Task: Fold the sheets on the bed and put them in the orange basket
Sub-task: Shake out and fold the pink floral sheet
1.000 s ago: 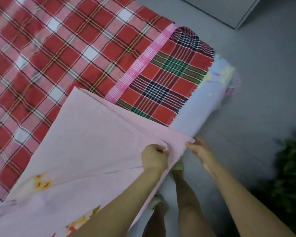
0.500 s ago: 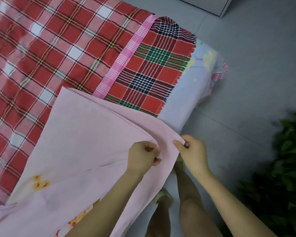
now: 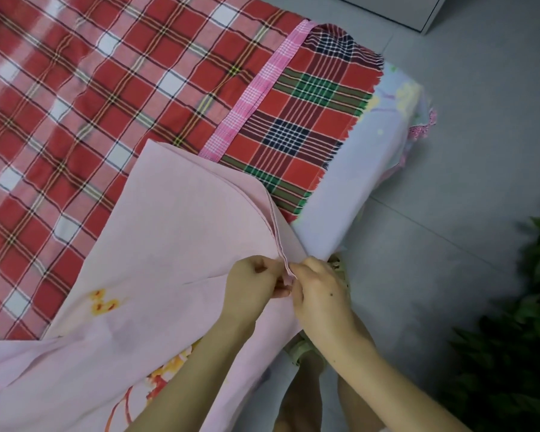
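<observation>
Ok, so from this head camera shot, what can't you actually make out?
Out of frame: the orange basket, nowhere in the head view.
Cut off: the pink sheet runs off the bottom and left edges, full extent unknown.
Covered: the pinched sheet edges, under the left hand and right hand, so layer count unclear.
Blurred: the plant, dark and cut by the right edge.
Hidden: whatever lies under the red plaid sheet.
</observation>
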Motion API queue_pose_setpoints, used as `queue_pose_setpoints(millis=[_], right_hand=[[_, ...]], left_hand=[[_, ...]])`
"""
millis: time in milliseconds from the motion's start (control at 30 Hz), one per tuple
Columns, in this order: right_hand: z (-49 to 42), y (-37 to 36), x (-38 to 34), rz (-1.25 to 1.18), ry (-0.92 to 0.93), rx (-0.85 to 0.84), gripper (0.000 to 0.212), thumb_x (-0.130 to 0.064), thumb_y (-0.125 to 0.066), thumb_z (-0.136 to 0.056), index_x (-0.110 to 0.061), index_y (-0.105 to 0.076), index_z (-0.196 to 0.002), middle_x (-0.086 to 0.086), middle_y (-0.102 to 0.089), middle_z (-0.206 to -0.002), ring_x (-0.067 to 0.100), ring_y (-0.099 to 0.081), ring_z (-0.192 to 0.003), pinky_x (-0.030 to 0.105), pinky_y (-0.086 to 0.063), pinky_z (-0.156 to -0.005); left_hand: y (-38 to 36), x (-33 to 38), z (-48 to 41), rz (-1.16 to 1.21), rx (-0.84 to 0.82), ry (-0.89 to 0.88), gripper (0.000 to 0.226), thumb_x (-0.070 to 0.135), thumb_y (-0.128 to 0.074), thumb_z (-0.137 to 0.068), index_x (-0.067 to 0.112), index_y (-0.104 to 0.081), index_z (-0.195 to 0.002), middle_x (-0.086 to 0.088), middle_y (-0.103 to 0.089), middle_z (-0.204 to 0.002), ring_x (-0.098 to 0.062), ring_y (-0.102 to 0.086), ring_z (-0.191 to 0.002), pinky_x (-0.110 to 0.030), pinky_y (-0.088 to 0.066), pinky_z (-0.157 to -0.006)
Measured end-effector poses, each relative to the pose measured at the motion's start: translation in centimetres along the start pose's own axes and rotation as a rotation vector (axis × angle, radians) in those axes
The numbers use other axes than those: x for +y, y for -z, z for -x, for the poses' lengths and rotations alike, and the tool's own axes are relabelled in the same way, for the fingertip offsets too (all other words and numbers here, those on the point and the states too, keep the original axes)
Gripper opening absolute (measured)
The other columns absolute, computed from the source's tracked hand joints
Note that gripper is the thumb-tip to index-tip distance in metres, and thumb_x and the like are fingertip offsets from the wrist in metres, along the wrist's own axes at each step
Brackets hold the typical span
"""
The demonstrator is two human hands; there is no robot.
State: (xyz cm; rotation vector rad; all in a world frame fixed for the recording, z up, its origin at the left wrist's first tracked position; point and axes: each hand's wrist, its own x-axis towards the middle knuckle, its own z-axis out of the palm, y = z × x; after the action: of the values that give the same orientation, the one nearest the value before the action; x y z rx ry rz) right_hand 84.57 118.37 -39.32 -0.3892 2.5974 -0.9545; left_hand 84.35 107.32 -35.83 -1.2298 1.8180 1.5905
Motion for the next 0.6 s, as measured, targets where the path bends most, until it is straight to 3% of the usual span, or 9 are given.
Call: queue_pose_setpoints(millis=[67,133,200,267,333,400,433,533,600], right_hand=[[0.4,-0.3,-1.1,0.033,0.027,-0.014,0.029,0.004,-0.084,-0.057,-0.008,-0.073,-0.081,0.003,-0.062,-0.07,0.018,-0.062,-0.06,0.024,-0.054,-0.055],[0.1,0.1,-1.4,-0.057,0.01,-0.034,0.021,0.003,-0.072,-0.075,-0.003,-0.073,-0.095,0.007,-0.064,-0.082,0.021,-0.063,-0.07,0.023,-0.056,-0.067],[0.1,0.7,-1.9,-0.193,-0.069,-0.084,0.022,-0.004,-0.058,-0.089,-0.005,-0.07,-0.107,0.003,-0.062,-0.091,0.013,-0.056,-0.077,0.002,-0.041,-0.072],[0.0,1.0,-2.0,-0.306,-0.115,-0.135,0.022,-0.008,-0.056,-0.091,-0.01,-0.071,-0.107,-0.004,-0.06,-0.088,0.007,-0.052,-0.074,0.0,-0.037,-0.066],[0.1,0.9,-1.8,-0.424,-0.18,-0.189,0.019,-0.01,-0.057,-0.091,-0.01,-0.072,-0.103,0.0,-0.065,-0.086,0.013,-0.059,-0.074,0.01,-0.047,-0.07],[0.5,0.8,-1.9,-0.494,-0.266,-0.184,0.018,-0.01,-0.055,-0.092,-0.001,-0.071,-0.094,0.013,-0.066,-0.079,0.027,-0.062,-0.074,0.034,-0.055,-0.073],[0.7,0.7,-1.9,-0.494,-0.297,-0.149,0.018,-0.009,-0.055,-0.091,0.002,-0.069,-0.091,0.016,-0.065,-0.077,0.03,-0.062,-0.072,0.04,-0.054,-0.071],[2.0,0.3,-2.8,-0.365,-0.202,-0.099,0.016,-0.005,-0.055,-0.089,-0.004,-0.071,-0.09,0.001,-0.063,-0.076,0.014,-0.057,-0.067,0.024,-0.046,-0.062],[3.3,-0.2,-4.3,-0.27,-0.095,-0.135,0.028,0.001,-0.052,-0.087,-0.007,-0.07,-0.107,-0.004,-0.057,-0.087,0.009,-0.051,-0.075,0.016,-0.043,-0.072]], left_hand=[[0.8,-0.5,0.2,0.048,0.012,0.016,0.026,0.015,-0.06,-0.09,0.001,-0.063,-0.068,-0.008,-0.065,-0.06,-0.019,-0.063,-0.057,-0.028,-0.058,-0.063],[1.4,-0.5,-0.1,0.137,-0.02,0.039,0.023,0.013,-0.059,-0.091,-0.002,-0.061,-0.073,-0.01,-0.064,-0.061,-0.02,-0.06,-0.057,-0.022,-0.053,-0.054],[2.3,-0.8,0.4,0.254,-0.068,0.05,0.02,0.011,-0.057,-0.092,-0.003,-0.061,-0.078,-0.014,-0.065,-0.066,-0.02,-0.061,-0.057,-0.02,-0.05,-0.053],[3.1,-1.1,0.7,0.304,-0.097,0.037,0.02,0.009,-0.055,-0.093,-0.005,-0.062,-0.079,-0.013,-0.068,-0.07,-0.018,-0.064,-0.059,-0.02,-0.052,-0.055],[3.8,-1.5,1.1,0.291,-0.106,0.016,0.016,0.002,-0.056,-0.09,-0.004,-0.064,-0.078,-0.012,-0.069,-0.071,-0.018,-0.066,-0.063,-0.021,-0.053,-0.059],[4.6,-2.0,1.5,0.165,-0.09,-0.013,0.007,-0.005,-0.06,-0.084,-0.005,-0.064,-0.079,-0.014,-0.067,-0.072,-0.02,-0.065,-0.064,-0.022,-0.053,-0.06],[4.9,-2.2,1.7,0.068,-0.078,-0.033,0.002,-0.006,-0.062,-0.082,-0.006,-0.064,-0.08,-0.016,-0.066,-0.072,-0.021,-0.065,-0.064,-0.023,-0.053,-0.061],[5.4,-2.6,2.3,-0.047,-0.078,-0.065,0.005,-0.008,-0.066,-0.076,-0.009,-0.062,-0.079,-0.017,-0.064,-0.068,-0.02,-0.064,-0.061,-0.024,-0.054,-0.06],[5.5,-2.5,2.8,0.039,-0.078,-0.025,0.002,-0.009,-0.062,-0.076,-0.009,-0.063,-0.078,-0.017,-0.063,-0.067,-0.021,-0.063,-0.061,-0.023,-0.053,-0.057]])
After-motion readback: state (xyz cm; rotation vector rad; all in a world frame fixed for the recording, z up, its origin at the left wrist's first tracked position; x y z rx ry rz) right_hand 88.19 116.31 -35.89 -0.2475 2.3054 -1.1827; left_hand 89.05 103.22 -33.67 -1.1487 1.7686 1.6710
